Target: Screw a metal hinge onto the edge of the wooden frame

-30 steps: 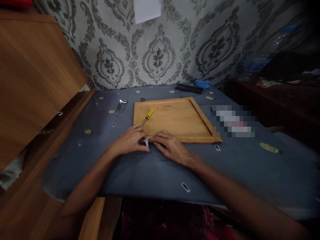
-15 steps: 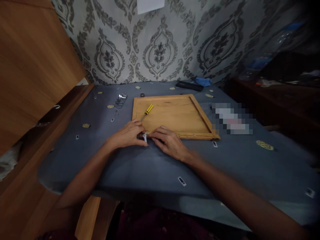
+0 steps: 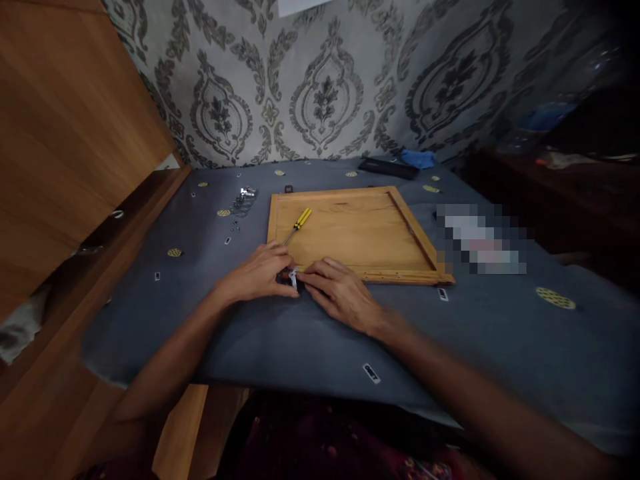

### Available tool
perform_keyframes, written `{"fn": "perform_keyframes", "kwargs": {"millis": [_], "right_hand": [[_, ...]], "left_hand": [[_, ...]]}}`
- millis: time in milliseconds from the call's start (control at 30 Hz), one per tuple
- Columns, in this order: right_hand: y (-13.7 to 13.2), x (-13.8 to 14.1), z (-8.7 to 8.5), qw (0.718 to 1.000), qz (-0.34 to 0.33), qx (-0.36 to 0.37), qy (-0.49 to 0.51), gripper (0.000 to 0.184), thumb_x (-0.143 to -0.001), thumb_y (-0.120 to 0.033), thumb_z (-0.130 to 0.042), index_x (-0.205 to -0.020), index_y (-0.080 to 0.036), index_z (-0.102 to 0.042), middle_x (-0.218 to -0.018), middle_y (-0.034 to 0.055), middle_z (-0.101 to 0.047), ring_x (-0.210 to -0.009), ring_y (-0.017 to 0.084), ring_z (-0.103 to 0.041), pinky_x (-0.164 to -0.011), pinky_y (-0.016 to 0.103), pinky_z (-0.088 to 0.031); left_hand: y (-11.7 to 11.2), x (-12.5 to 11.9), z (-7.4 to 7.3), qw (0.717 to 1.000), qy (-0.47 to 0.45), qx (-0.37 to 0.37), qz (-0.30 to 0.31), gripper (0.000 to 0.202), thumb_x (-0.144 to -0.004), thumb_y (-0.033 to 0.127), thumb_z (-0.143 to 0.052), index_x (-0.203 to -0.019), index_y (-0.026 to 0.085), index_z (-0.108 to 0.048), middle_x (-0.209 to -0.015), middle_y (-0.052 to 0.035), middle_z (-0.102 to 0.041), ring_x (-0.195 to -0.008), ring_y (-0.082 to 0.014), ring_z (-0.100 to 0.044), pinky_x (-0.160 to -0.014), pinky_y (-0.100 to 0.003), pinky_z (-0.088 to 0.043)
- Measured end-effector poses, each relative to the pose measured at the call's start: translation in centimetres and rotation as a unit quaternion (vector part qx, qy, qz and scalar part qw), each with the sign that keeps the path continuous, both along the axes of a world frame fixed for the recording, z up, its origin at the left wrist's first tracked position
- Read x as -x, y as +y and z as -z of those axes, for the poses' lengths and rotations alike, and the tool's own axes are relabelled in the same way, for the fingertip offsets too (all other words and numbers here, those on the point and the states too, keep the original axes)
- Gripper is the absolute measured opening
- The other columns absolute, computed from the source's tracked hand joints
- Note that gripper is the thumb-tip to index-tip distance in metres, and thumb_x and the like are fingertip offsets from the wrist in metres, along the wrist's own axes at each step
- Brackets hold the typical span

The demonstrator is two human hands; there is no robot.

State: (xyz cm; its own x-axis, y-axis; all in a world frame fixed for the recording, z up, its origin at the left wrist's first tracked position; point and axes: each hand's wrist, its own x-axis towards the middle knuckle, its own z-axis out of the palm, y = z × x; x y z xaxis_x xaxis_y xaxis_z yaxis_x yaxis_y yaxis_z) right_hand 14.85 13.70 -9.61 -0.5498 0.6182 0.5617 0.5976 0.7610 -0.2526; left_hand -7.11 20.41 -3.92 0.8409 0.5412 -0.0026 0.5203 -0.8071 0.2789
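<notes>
panel (image 3: 350, 227): on the table (image 3: 240, 353), near its middle
screwdriver (image 3: 303, 219): on the panel, toward its left side
left hand (image 3: 257, 272): at the panel's near left corner
right hand (image 3: 344, 293): at the panel's near edge
fitting (image 3: 293, 279): between the hands
screws (image 3: 235, 227): on the table, left of the panel
case (image 3: 389, 169): on the table, behind the panel
cloth (image 3: 419, 159): just right of the case
wall (image 3: 325, 87): behind the table

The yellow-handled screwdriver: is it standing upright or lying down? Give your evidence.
Lying down: the screwdriver rests along the wooden panel, its shaft slanting toward the left hand.
</notes>
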Motion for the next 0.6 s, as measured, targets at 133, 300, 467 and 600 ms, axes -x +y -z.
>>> {"fn": "perform_keyframes", "kwargs": {"millis": [133, 300, 467, 600], "right_hand": [[0.01, -0.14, -0.07, 1.000, -0.007, -0.003, -0.010, 0.028, -0.105, -0.018, -0.048, -0.116, -0.017, -0.073, -0.099, 0.0111, -0.068, -0.090, 0.024, -0.059, -0.078, 0.039, -0.054], [0.05, -0.23, -0.35, 1.000, -0.012, -0.014, -0.025, 0.026, -0.104, -0.016, -0.048, -0.113, -0.017, -0.072, -0.099, 0.0113, -0.068, -0.091, 0.024, -0.059, -0.078, 0.038, -0.053], [-0.01, -0.34, -0.70, 0.998, -0.013, -0.032, -0.052, 0.023, -0.104, -0.016, -0.049, -0.110, -0.013, -0.071, -0.099, 0.0119, -0.067, -0.090, 0.024, -0.059, -0.077, 0.038, -0.053], [0.15, -0.30, -0.68, 0.997, -0.015, -0.043, -0.063, 0.023, -0.105, -0.017, -0.048, -0.109, -0.014, -0.070, -0.098, 0.0111, -0.068, -0.089, 0.023, -0.058, -0.078, 0.037, -0.053]], "left_hand": [[-0.12, 0.13, 0.22, 1.000, 0.001, -0.008, 0.000, 0.043, -0.088, 0.054, -0.079, -0.104, 0.016, -0.066, -0.104, -0.0065, -0.064, -0.105, -0.0262, -0.057, -0.095, -0.040, -0.044], [-0.26, 0.22, 0.42, 1.000, -0.012, -0.006, 0.000, 0.041, -0.088, 0.053, -0.079, -0.103, 0.016, -0.066, -0.105, -0.0069, -0.063, -0.106, -0.0262, -0.056, -0.091, -0.038, -0.044], [-0.36, 0.18, 0.18, 1.000, -0.009, 0.010, 0.004, 0.038, -0.090, 0.050, -0.077, -0.101, 0.016, -0.065, -0.107, -0.0066, -0.064, -0.106, -0.0253, -0.056, -0.092, -0.039, -0.043], [-0.45, 0.19, -0.01, 1.000, 0.006, -0.009, 0.002, 0.039, -0.091, 0.051, -0.076, -0.099, 0.015, -0.065, -0.104, -0.0067, -0.063, -0.103, -0.0252, -0.056, -0.093, -0.039, -0.043]]}}
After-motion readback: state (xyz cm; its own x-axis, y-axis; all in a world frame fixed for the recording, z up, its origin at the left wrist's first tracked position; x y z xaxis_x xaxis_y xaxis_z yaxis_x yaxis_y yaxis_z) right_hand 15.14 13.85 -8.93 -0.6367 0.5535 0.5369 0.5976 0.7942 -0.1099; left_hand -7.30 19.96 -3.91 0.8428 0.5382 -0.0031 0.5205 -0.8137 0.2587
